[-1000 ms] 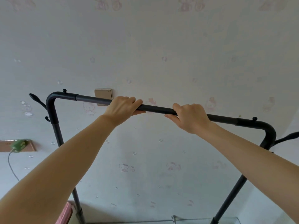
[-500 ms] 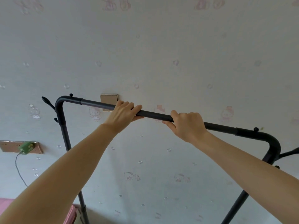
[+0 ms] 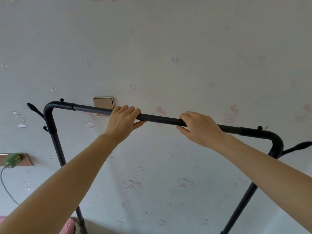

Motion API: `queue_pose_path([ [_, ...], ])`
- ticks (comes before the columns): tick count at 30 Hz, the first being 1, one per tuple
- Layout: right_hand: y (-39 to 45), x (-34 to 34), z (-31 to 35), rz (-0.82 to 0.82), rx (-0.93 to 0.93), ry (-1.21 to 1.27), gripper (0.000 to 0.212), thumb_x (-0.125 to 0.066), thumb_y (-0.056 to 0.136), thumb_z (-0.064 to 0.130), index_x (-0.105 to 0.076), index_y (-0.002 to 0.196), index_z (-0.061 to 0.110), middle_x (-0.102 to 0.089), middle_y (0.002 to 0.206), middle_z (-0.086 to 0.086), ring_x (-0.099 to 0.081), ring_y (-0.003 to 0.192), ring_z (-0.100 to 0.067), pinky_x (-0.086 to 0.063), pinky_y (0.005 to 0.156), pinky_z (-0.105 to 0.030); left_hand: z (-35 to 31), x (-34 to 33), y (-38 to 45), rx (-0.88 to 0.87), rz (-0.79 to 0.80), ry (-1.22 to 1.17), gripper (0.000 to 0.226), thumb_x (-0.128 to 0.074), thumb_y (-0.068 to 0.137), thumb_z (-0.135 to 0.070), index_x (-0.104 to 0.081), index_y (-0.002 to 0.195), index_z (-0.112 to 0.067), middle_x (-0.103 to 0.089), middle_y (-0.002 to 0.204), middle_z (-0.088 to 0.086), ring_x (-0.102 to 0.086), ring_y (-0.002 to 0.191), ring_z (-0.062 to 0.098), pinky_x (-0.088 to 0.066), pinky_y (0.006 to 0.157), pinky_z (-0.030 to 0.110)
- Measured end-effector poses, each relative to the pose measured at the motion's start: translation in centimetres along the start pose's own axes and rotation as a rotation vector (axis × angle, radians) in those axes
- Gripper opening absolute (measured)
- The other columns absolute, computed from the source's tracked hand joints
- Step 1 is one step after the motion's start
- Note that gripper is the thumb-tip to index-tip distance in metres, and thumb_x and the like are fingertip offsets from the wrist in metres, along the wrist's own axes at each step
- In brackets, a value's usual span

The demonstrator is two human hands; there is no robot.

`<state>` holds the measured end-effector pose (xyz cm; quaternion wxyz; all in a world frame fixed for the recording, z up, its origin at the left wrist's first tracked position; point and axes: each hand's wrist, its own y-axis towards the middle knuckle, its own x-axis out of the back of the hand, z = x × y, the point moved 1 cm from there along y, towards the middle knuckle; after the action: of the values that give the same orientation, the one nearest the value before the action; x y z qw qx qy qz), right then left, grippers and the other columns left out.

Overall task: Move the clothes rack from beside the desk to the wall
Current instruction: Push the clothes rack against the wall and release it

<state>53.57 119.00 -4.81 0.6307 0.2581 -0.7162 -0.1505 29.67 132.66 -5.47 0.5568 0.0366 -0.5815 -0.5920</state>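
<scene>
Both grips: your left hand [image 3: 122, 123] and right hand [image 3: 201, 128] are each clenched over the top bar of the black metal tube clothes rack [image 3: 162, 119], fingers on top and thumbs beneath.
Why there: you hold either side of the bar's middle, which I judge shares the weight evenly and keeps the frame from swinging as you carry it.
Rack position: it stands right in front of the pale cartoon-print wallpapered wall [image 3: 168, 48], bar sloping down toward 3 o'clock; its feet are out of view, so I cannot tell whether it is touching the floor or the wall.
Hooks: side pegs jut out at 9 o'clock and 3 o'clock, kept clear of your arms.
Wall fittings: a beige square wall switch [image 3: 103, 104] sits just behind the bar at 11 o'clock; a green plug adapter in a socket strip [image 3: 12, 159] lies at 9 o'clock, near the left upright.
Containers: none visible; nothing hangs on the rack.
Progress: likely near the end, with only setting down left.
</scene>
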Motion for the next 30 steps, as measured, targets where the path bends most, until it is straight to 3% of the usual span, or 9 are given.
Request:
queue_pose_path([
  [8,-6.1,0.4,-5.0,-0.046,-0.158,0.009,0.036,-0.05,0.089,0.044,-0.056,0.109,0.015,-0.059,0.101,0.001,-0.051,0.098,-0.02,-0.044,0.088,-0.035,-2.0,0.4,0.8,0.063,0.064,-0.062,0.032,-0.06,0.085,-0.044,-0.064,0.094,-0.013,-0.064,0.081,0.001,-0.056,0.071,0.023,-0.047,0.073,0.039],
  [13,-9.3,1.6,-8.0,-0.141,-0.355,-0.135,0.051,-0.046,0.089,0.05,-0.055,0.115,0.008,-0.06,0.11,-0.01,-0.046,0.11,-0.032,-0.041,0.097,-0.049,-6.5,0.8,3.1,-0.04,0.075,-0.155,0.038,-0.058,0.085,-0.051,-0.061,0.099,-0.017,-0.064,0.082,-0.003,-0.058,0.07,0.02,-0.047,0.064,0.033],
  [16,-10.7,1.0,-9.0,-0.089,-0.557,-0.151,0.062,-0.045,0.084,0.06,-0.048,0.123,0.011,-0.053,0.12,-0.015,-0.043,0.114,-0.041,-0.036,0.097,-0.062,-8.4,0.4,4.4,-0.035,0.107,-0.181,0.039,-0.047,0.088,-0.057,-0.059,0.091,-0.02,-0.06,0.078,-0.005,-0.051,0.065,0.016,-0.042,0.061,0.029],
  [18,-11.0,0.4,-9.6,-0.027,-0.663,-0.149,0.063,-0.039,0.082,0.065,-0.049,0.118,0.014,-0.05,0.115,-0.014,-0.045,0.109,-0.041,-0.033,0.097,-0.064,-8.8,0.0,4.7,0.001,0.113,-0.211,0.04,-0.044,0.09,-0.057,-0.059,0.088,-0.02,-0.058,0.075,-0.005,-0.047,0.063,0.015,-0.04,0.061,0.029],
  [22,-9.5,-0.2,-10.6,0.052,-0.619,-0.148,0.069,-0.018,0.077,0.075,-0.05,0.094,0.017,-0.042,0.093,-0.005,-0.043,0.081,-0.028,-0.04,0.08,-0.048,-8.8,-0.3,3.9,0.031,0.046,-0.205,0.038,-0.049,0.089,-0.051,-0.063,0.087,-0.016,-0.058,0.07,-0.002,-0.052,0.063,0.02,-0.042,0.063,0.032],
  [30,-6.1,-1.6,-10.9,0.001,-0.553,-0.063,0.069,-0.024,0.077,0.074,-0.053,0.096,0.014,-0.043,0.102,-0.006,-0.042,0.088,-0.026,-0.038,0.084,-0.048,-6.7,-1.0,3.3,0.098,-0.006,-0.223,0.031,-0.061,0.086,-0.041,-0.067,0.09,-0.012,-0.06,0.068,0.001,-0.053,0.064,0.022,-0.042,0.068,0.036],
])
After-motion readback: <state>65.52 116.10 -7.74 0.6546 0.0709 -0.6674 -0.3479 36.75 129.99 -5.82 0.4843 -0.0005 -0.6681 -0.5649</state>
